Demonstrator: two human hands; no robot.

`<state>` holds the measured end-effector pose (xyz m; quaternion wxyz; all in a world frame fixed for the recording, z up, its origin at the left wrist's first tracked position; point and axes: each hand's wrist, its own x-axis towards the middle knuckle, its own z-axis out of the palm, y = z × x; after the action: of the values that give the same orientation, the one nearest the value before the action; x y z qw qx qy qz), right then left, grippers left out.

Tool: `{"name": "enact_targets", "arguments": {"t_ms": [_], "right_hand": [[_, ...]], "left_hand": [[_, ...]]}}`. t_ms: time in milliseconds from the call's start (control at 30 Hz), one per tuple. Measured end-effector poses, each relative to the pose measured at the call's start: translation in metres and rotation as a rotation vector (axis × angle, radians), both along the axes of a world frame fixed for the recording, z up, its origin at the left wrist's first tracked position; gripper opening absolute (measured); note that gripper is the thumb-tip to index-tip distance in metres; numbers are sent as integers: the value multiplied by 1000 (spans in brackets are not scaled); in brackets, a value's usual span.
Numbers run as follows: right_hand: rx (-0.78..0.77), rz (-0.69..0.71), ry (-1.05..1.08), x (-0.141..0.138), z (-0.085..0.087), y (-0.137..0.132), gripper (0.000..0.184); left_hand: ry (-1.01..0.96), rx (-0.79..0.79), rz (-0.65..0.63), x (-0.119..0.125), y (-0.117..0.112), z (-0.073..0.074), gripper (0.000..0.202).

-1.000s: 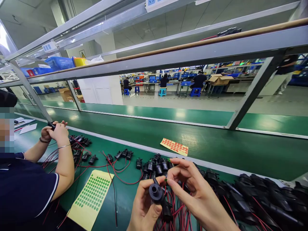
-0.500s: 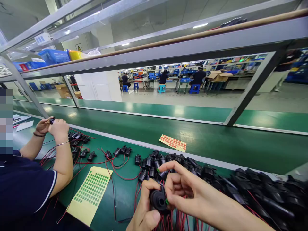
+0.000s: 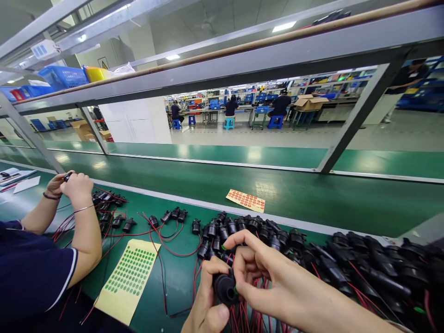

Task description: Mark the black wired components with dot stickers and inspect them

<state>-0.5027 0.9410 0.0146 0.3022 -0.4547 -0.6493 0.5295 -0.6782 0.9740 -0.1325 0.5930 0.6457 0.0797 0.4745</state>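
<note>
My left hand [image 3: 207, 301] grips a small black pump part [image 3: 225, 287] with red and black wires, its round opening turned toward me. My right hand [image 3: 265, 274] is curled against the part's right side, thumb and fingertip pinching a small green dot sticker [image 3: 235, 291] onto it. Behind my hands lies a long heap of the same black parts with wires [image 3: 312, 259] on the green bench.
A yellow sheet of green dot stickers [image 3: 128, 277] lies to the left. A sheet of red dots [image 3: 246, 200] rests on the green conveyor belt [image 3: 312, 203]. A co-worker's hands [image 3: 69, 185] at the left hold a similar part. A metal frame [image 3: 243, 69] runs overhead.
My right hand came down from above the part and pressed the green sticker against its side. The part sank lower in my left hand. The view tilted slightly.
</note>
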Motion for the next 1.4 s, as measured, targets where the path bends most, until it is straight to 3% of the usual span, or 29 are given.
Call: {"name": "enact_targets", "arguments": {"t_ms": [400,633,900,1100,1300,1400], "right_hand": [[-6,-41,-3,-3,-2,-3,37],[-20,-59,-58,-8,7,-5,35],[120,-149,-164,-19,1,-9,34],[-45,-71,100,-15,-14,-4,34],[-118,-44,336,-11,-18,3,35],[-145,-67,343,-13,-21,3,37]], "left_hand": [[28,-9,68,-2,-2,3,44],[41,-12,84,-4,-4,3,45],[-38,73,136,4,-6,-1,43],[-6,252,231,7,-3,-12,43],[71,44,236,6,-5,-3,39],[69,72,182,3,-4,0,37]]}}
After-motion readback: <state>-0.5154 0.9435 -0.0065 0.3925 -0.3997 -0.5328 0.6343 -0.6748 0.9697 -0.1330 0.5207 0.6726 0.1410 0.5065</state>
